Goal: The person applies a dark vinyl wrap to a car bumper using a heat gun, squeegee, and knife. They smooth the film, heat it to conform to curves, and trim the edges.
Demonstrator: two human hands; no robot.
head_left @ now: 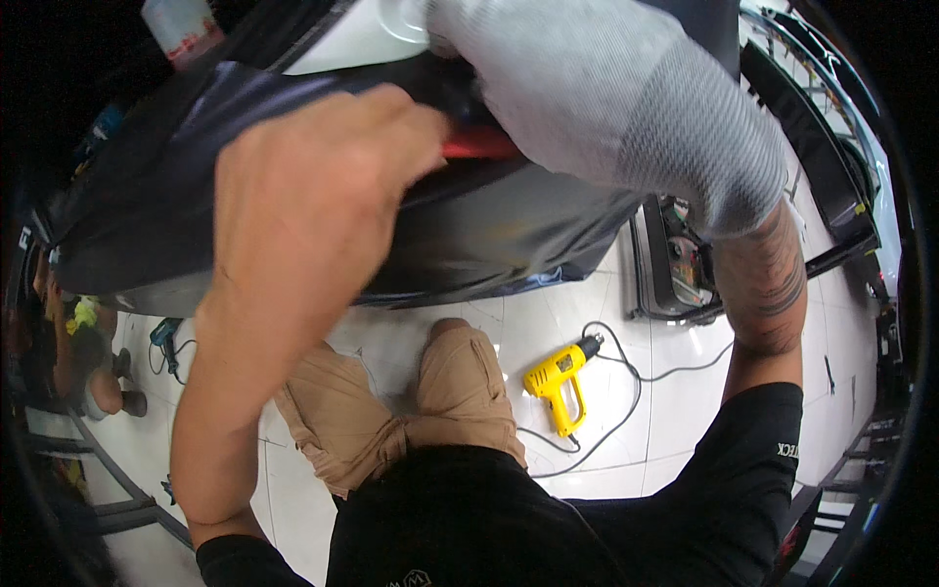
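Observation:
A dark, glossy film sheet (528, 230) drapes over a curved car body panel in front of me, its lower edge hanging loose. My bare left hand (313, 186) is raised over the film, slightly blurred. Its fingers are curled closed, and what they hold is hidden. My right hand (577, 88), in a grey knit glove, reaches over the far part of the panel; its fingertips are mostly out of sight. Between the two hands shows a red strip (479, 144). Beyond the film lies a bare white surface (367, 39).
On the white tiled floor (626, 430) lies a yellow heat gun (558, 382) with its cord looping around it. An open black case (675, 264) of tools stands to the right. Farther left are a teal power tool (166, 338) and a crouching person (93, 362).

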